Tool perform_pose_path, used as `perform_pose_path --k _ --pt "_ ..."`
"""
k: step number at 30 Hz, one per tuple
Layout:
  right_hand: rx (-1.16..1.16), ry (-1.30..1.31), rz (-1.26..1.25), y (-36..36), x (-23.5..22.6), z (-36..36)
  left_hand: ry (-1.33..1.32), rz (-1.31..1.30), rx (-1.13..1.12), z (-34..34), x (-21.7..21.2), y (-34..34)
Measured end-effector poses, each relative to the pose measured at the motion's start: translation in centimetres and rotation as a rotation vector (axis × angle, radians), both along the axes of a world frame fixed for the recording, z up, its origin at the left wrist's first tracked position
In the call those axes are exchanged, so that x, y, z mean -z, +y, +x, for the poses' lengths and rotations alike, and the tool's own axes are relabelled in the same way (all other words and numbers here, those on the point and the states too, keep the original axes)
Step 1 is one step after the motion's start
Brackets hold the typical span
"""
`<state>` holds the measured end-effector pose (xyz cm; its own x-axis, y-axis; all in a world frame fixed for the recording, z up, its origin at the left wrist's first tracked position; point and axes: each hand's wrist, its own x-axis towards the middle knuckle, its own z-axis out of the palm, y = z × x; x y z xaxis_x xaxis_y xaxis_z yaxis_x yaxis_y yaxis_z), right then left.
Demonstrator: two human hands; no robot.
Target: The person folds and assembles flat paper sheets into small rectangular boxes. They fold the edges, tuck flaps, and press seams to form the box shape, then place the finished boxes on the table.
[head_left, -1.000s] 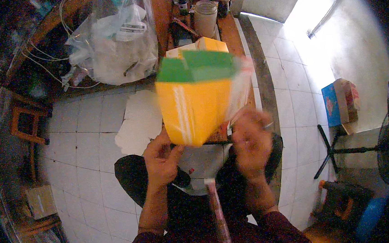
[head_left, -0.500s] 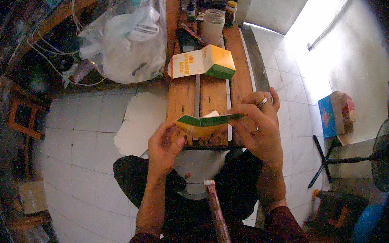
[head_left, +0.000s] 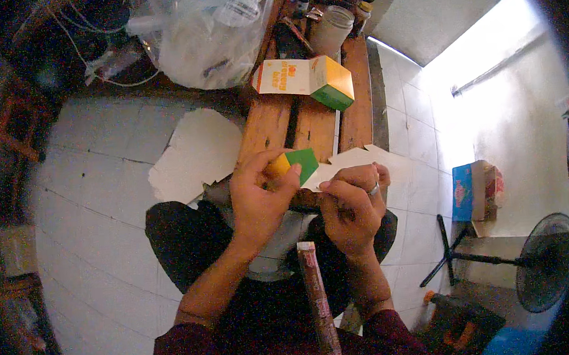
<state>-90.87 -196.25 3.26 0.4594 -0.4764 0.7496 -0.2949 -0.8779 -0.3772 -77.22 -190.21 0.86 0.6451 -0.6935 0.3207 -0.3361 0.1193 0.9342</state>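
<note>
A cut-open carton piece (head_left: 306,163), green and yellow outside and white inside, is held between my hands over the bench's near end. My left hand (head_left: 257,196) is closed on its green and yellow end, thumb pressed on the green face. With fingers bent, my right hand (head_left: 353,202) pinches the near edge of the white inner side, which spreads out behind the knuckles. A ring shows on one right finger. Beyond my hands, a yellow, white and green carton (head_left: 332,85) lies on the bench, its white panel folded out to the left.
The slatted wooden bench (head_left: 270,131) carries a cloudy jar (head_left: 332,30) and small bottles at its far end. Plastic bags (head_left: 212,34) bulge at far left. A torn white sheet (head_left: 197,154) lies beside the bench. A fan (head_left: 546,261) and a blue box (head_left: 465,192) are at right.
The carton piece, edge-on before, is now turned and opened so its white inside shows at right. My left hand has moved right and up; my right hand has moved left and down.
</note>
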Motion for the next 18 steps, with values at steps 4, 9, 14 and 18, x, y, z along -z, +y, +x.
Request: perform_pose_path --k 4,9,14,18 --pt "0.02 -0.009 -0.045 0.1 -0.2 -0.1 0.036 0.05 0.17 0.1 -0.4 0.9" --pt "-0.017 0.0 -0.003 0.2 -0.4 -0.5 -0.209 0.003 0.278 0.7 -1.4 1.5" --pt "-0.015 0.044 -0.005 0.6 -0.3 -0.5 -0.347 0.076 0.348 1.1 -2.1 2.1" --pt "0.007 0.054 0.107 1.0 -0.7 -1.2 -0.355 0.088 0.457 1.4 -2.3 2.4"
